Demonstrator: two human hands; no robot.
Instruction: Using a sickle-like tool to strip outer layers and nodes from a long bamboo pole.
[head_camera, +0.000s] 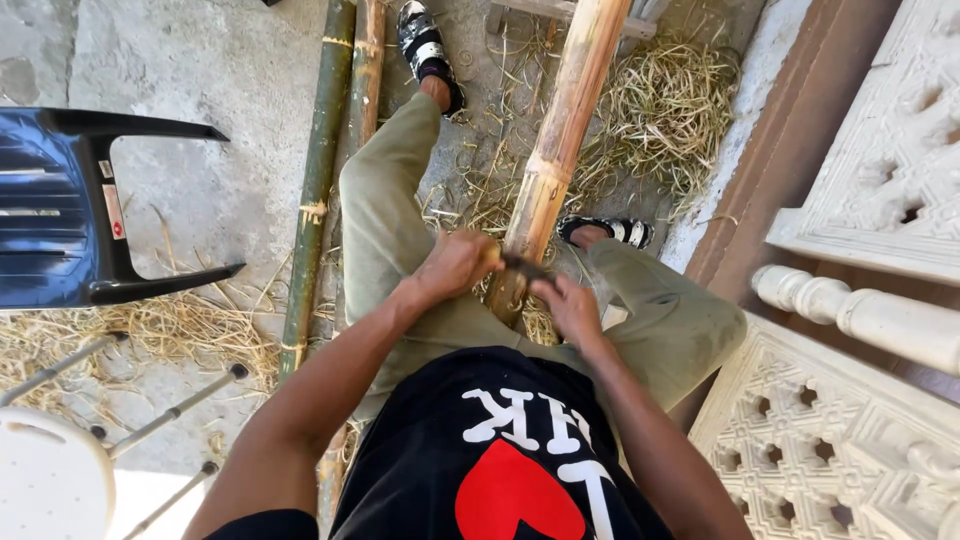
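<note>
A thick tan bamboo pole (556, 150) runs from between my knees up and away to the top of the view. Across its near end lies a dark blade (524, 267). My left hand (456, 264) is closed around the blade's left end, pressed against the pole. My right hand (568, 306) grips the blade's right end on the pole's other side. Both arms reach forward over my olive trousers. Most of the blade is hidden by my fingers.
Two thinner green-brown bamboo poles (318, 180) lie on the concrete at my left. Bamboo shavings (665, 110) pile by my sandalled feet. A dark blue plastic chair (60, 210) lies tipped at left, a white stool (50, 480) at lower left, a white carved railing (860, 310) at right.
</note>
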